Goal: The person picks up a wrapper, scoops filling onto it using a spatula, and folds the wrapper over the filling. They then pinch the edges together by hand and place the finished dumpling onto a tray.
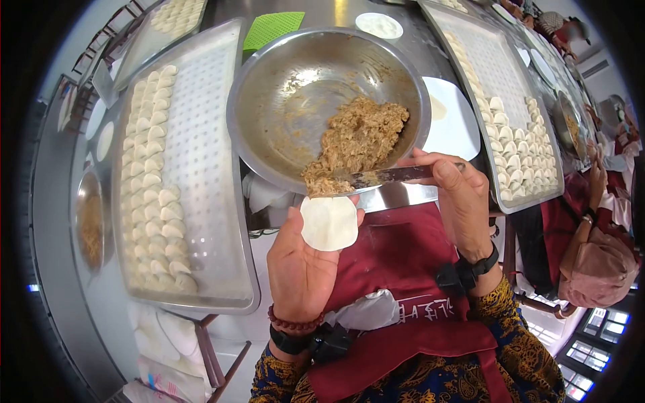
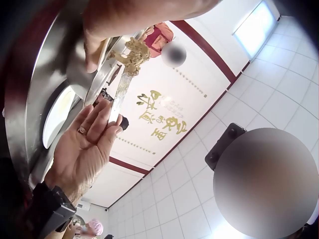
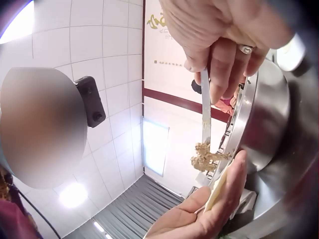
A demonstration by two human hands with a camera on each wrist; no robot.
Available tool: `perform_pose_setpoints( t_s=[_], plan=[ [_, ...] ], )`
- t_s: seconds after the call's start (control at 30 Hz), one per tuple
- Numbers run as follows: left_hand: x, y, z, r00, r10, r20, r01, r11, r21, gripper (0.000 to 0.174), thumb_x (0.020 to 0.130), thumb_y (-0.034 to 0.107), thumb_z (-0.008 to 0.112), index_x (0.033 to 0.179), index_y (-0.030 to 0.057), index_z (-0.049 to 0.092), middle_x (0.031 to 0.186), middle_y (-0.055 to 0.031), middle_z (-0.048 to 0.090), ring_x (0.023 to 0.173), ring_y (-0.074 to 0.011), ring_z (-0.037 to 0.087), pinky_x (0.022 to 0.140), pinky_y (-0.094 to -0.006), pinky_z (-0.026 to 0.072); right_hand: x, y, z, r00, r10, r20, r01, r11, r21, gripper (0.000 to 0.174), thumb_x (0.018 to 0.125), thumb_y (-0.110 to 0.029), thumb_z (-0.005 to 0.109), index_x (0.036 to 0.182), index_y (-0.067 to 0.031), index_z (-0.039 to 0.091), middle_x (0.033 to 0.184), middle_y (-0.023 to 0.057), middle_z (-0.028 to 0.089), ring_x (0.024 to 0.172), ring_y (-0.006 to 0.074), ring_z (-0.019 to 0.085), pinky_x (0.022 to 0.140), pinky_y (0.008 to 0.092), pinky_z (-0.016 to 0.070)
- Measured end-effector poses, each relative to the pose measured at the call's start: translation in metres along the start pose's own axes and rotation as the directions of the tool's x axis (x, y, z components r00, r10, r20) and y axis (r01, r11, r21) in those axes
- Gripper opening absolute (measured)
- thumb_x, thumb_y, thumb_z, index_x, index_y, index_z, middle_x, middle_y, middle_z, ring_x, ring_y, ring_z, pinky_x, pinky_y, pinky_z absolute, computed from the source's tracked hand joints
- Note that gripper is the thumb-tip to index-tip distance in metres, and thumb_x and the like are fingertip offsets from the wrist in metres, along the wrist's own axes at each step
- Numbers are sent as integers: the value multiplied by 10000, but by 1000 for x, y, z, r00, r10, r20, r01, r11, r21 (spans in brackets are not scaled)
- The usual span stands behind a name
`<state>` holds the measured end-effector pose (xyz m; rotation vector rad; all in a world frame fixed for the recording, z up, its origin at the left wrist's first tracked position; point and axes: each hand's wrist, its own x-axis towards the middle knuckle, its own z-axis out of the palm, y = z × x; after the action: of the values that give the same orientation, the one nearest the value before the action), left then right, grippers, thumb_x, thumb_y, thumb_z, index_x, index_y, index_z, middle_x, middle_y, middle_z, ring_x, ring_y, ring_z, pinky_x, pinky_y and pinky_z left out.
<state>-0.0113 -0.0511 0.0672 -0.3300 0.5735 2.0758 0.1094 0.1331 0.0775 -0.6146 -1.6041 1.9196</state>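
A round, pale dumpling wrapper [image 1: 329, 224] rests on my left hand [image 1: 304, 272], whose fingers extend behind it and whose thumb lies along its edge. My right hand [image 1: 463, 195] grips a narrow metal spatula [image 1: 396, 175] between thumb and fingers. Brown minced filling [image 3: 204, 158] clings to the spatula's far end, just above the wrapper's upper edge in the head view. Behind both hands stands a large steel bowl [image 1: 269, 121] with a mound of the same filling [image 1: 366, 131] on its right side.
Trays hold rows of folded dumplings: one tray [image 1: 208, 221] at left, another [image 1: 494, 67] at right. A white plate [image 1: 460, 124] stands right of the bowl. Beyond it are a green perforated mat [image 1: 274, 28] and a small dish of white powder [image 1: 379, 25]. Other people work at far right.
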Motion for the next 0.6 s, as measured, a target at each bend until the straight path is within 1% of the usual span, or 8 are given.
perform_pose_setpoints(
  t_s=[0.13,0.23,0.3,0.37,0.47,0.5,0.57,0.6],
  plan=[
    [-6,1,-1,998,18,53,-19,1000,24,521,1080,286,278,1415,-112,312,1415,-277,459,1324,-445,442,1142,-572,340,-17,-2,9,999,-32,-6,32,999,12,314,1001,-174,551,1141,89,652,1108,239,692,1051,265,667,953,367,521],
    [-10,1,0,997,53,47,-54,999,7,527,1081,297,275,1419,-105,314,1427,-275,446,1340,-446,423,1145,-575,330,-30,0,10,998,-58,-2,58,998,-7,282,991,-152,556,1133,65,667,1101,204,706,1055,254,669,1005,405,484],
    [-13,0,-1,996,79,33,-79,997,-20,533,1081,306,273,1422,-102,315,1438,-273,434,1351,-448,407,1148,-578,321,-36,4,7,948,-271,165,311,893,-326,238,972,-123,577,1111,35,689,1085,162,724,1082,246,667,1070,445,417],
    [-15,0,-5,994,52,98,-49,998,-34,551,1080,319,289,1424,-110,306,1457,-276,408,1374,-453,372,1164,-571,296,-45,-1,13,939,-292,184,340,872,-352,178,943,-107,614,1050,-7,715,1063,116,740,1136,250,655,1091,460,373],
    [-18,-1,-6,995,54,79,-50,998,-49,502,1082,285,325,1405,-98,345,1398,-260,469,1314,-434,453,1133,-539,363,-55,-8,17,849,-363,385,527,642,-557,186,850,-210,727,978,-75,723,1041,72,743,1163,275,645,1023,438,426],
    [-20,-1,-6,995,55,78,-51,998,-49,502,1082,285,325,1405,-98,345,1398,-260,469,1314,-434,453,1133,-539,363,-57,-7,18,848,-362,386,527,643,-556,186,850,-210,727,978,-75,723,1041,72,743,1163,275,645,1023,438,426],
    [-21,-2,-5,994,65,89,-63,998,-18,578,1074,330,330,1416,-135,292,1453,-294,397,1381,-459,358,1182,-548,273,-61,-7,19,723,-439,534,691,428,-583,234,804,-241,759,989,-101,727,1065,61,733,1154,265,648,998,437,451],
    [-22,-2,-4,994,65,89,-64,998,-18,578,1074,330,330,1416,-135,292,1453,-294,397,1381,-459,358,1182,-548,273,-64,-6,20,702,-440,560,710,374,-597,242,788,-241,776,995,-125,730,1099,48,722,1153,254,648,995,433,464]
  ],
)
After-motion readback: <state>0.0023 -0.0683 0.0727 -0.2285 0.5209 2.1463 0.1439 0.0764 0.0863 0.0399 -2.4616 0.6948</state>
